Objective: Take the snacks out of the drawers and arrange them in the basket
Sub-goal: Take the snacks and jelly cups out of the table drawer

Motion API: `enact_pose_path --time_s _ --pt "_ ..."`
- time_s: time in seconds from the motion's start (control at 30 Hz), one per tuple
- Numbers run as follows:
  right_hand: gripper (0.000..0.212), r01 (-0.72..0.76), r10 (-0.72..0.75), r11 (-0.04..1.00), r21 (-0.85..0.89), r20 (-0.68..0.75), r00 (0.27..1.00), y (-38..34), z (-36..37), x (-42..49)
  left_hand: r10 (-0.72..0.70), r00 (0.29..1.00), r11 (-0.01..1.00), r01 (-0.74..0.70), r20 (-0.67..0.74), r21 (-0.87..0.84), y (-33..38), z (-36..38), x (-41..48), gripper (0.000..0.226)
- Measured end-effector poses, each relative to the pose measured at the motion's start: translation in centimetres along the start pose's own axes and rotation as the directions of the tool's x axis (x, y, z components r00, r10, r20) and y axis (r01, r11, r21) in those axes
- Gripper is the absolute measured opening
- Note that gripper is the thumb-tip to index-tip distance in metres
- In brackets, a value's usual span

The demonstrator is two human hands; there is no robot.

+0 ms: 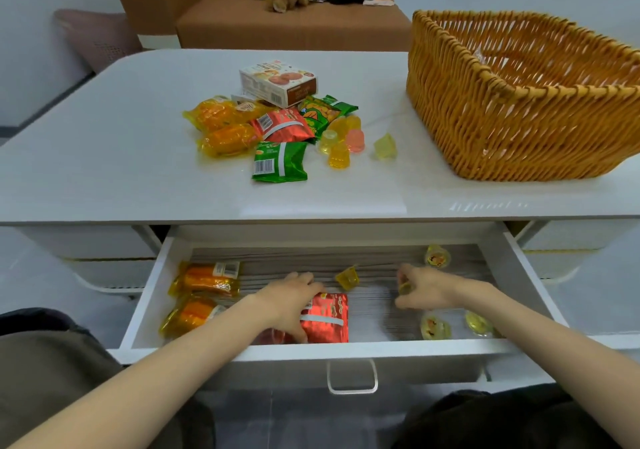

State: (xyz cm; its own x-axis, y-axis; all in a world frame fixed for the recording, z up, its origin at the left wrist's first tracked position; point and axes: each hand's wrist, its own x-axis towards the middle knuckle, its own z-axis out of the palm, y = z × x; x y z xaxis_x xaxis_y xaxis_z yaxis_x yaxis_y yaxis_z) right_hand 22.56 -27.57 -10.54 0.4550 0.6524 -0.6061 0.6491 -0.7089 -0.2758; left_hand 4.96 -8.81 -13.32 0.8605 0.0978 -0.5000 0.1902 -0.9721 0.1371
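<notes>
Fingers of the left hand curl round a red snack packet at the open drawer's 6 o'clock, the right hand pinches a yellow jelly cup, and the wicker basket stands at the table's 2 o'clock.

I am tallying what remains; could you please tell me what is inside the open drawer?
Two orange packets, a red packet in the left hand, four jelly cups, and a fifth cup pinched by the right hand. Anything beneath the hands is covered.
</notes>
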Motion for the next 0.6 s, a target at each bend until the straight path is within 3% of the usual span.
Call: enact_pose_path --time_s 0.23,0.4,0.47,0.53,0.6 --pt "0.040 0.085 -0.084 0.996 0.022 -0.046 0.995 -4.5 -1.3 0.7 -0.081 0.993 0.973 0.061 -0.086 -0.222 -0.4 -0.8 -1.4 0.066" --pt "0.040 0.169 -0.193 0.978 0.123 0.214 0.958 -8.4 -3.9 -0.5 -0.031 0.995 0.949 -0.001 -0.097 -0.317 -1.7 -5.5 -4.8 0.042" --pt "0.040 0.242 -0.279 0.957 0.159 0.280 0.919 -9.7 -5.4 -1.6 -0.023 0.996 0.926 -0.012 -0.088 -0.376 -2.7 -7.8 -6.9 0.044" --pt "0.032 0.317 -0.353 0.932 0.177 0.242 0.904 -10.8 -6.7 -2.8 -0.043 0.994 0.897 -0.005 -0.099 -0.442 -3.9 -9.8 -9.3 0.046" --pt "0.025 0.380 -0.398 0.907 0.181 0.080 0.914 -11.3 -7.6 -3.7 -0.092 0.985 0.855 0.002 -0.147 -0.518 -5.2 -11.5 -11.4 0.043"
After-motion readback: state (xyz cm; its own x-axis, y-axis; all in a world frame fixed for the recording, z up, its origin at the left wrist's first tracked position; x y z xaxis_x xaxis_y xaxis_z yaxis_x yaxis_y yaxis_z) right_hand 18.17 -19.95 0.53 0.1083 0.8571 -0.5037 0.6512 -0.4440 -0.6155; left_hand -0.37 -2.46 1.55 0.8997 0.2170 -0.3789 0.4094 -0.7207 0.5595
